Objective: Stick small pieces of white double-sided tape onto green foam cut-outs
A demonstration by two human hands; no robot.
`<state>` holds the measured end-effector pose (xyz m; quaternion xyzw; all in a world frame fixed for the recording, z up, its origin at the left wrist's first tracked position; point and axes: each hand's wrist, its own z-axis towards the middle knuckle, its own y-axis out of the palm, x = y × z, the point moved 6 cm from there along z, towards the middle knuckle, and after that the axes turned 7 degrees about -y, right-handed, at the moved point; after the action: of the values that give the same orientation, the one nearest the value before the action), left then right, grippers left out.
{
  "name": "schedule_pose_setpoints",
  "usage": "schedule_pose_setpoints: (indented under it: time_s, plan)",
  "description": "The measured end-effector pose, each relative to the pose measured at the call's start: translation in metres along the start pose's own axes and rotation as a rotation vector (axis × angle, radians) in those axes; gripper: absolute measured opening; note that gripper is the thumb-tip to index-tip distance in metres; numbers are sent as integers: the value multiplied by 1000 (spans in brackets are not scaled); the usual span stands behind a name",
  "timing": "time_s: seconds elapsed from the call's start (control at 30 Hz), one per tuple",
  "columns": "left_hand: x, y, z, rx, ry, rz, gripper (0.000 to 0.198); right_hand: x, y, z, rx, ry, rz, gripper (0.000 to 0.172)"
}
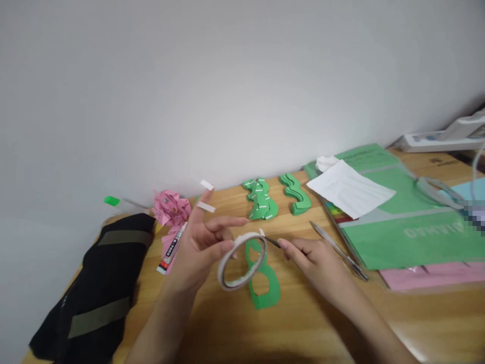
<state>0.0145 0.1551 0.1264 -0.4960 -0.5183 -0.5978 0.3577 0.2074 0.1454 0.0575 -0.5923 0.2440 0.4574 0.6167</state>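
My left hand (pixel 206 245) is closed on a roll of white tape (pixel 223 273), its thumb and fingers at the upper left of the ring. Two short white strips (pixel 206 207) cling to its raised finger. My right hand (pixel 312 258) pinches a thin dark tool (pixel 273 242), whose tip is by a small white piece (pixel 261 232) at the roll's upper right edge. Below the roll a green paper cutout (pixel 270 293) with openings lies on the wooden table (pixel 303 328); the roll hides part of it.
Behind are green cutouts with white strips (pixel 261 199) and more green cutouts (pixel 294 194). At right lie a pen (pixel 337 247), white paper (pixel 350 189) and a green folder (pixel 401 242). Crumpled pink paper (pixel 170 207), a glue tube (pixel 172 250) and a black pouch (pixel 109 270) sit left.
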Motion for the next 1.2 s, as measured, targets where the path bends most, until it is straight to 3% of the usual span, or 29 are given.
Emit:
schedule_pose_setpoints:
  time_s: [0.13,0.37,0.47,0.57,0.63,0.77,0.83,0.93,1.07,1.2]
  plan:
    - [9,-4,2,55,105,96,91,2,-3,2,15,27,133,58]
    - [4,4,3,17,230,349,83,-3,-11,5,42,70,297,63]
    - [-3,-16,16,147,307,553,91,-4,-13,5,51,68,281,61]
    - [-23,-46,45,294,298,812,89,-4,-15,4,81,50,219,55]
    - [-45,-65,69,295,160,970,83,-5,-15,3,96,33,169,52]
    - [-64,-83,89,305,100,983,80,-4,-13,3,94,-7,84,51]
    - [-62,-78,81,334,105,951,81,-4,-12,3,86,-31,30,53]
    - [-51,-55,52,352,111,837,77,-8,-12,2,70,-108,-104,54]
    - [-37,-15,11,241,-12,303,78,-22,-11,-1,43,-292,-331,63]
    - [-28,1,-5,213,-118,140,81,-36,-7,-5,1,-437,-501,69]
